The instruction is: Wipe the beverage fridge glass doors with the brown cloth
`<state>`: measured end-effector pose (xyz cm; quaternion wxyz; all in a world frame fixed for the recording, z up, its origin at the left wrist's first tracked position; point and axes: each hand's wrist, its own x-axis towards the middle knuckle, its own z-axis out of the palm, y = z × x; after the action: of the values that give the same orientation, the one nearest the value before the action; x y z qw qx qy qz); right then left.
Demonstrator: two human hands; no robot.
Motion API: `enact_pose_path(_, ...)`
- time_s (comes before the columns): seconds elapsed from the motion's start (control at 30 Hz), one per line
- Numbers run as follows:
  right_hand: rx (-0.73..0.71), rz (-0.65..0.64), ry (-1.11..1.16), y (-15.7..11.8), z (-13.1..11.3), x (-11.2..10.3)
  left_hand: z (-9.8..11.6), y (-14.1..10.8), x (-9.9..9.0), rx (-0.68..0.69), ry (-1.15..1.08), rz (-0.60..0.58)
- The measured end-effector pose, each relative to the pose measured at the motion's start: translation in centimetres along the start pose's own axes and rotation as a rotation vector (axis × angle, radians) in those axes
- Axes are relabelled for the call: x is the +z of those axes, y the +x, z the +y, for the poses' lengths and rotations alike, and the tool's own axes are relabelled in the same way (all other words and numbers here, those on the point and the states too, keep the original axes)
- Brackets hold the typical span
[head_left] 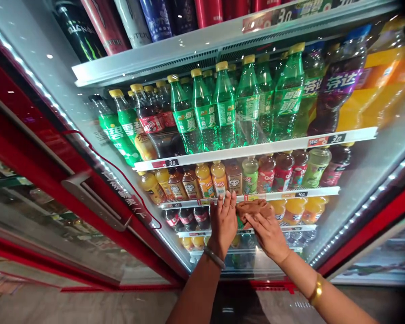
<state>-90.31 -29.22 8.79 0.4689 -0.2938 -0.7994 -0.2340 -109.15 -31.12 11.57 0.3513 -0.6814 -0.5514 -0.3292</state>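
A crumpled brown cloth [254, 208] lies under the fingers of my right hand [268, 236], which presses and grips it in front of the lower shelves of a drinks fridge. My left hand [225, 220] is just to the left, fingers stretched upward and close together, palm turned toward the fridge. It appears to rest flat on the glass front, though the contact is hard to make out. Behind both hands, partly hidden, is a shelf edge [303, 192] with price tags. Small juice bottles [219, 177] stand on that shelf above my fingertips.
Green soda bottles [202, 117] fill the shelf above, with dark purple bottles [342, 85] to their right. Tall cans [157, 20] stand on top. At left is a red door frame with a metal handle [96, 198] and a thin red cord [121, 173]. The floor [121, 306] shows below.
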Motion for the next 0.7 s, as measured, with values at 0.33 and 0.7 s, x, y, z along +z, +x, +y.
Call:
enact_pose_path(0.33,0.035,0.041,-0.016,2.4,-2.1,1.3,-0.4,-1.0,0.2,0.007,0.059,0.079)
enact_pose_path(0.7,0.043,0.067,0.02,3.9,-4.6,2.9,-3.6,-2.6,-0.8,-0.04,0.036,-0.007)
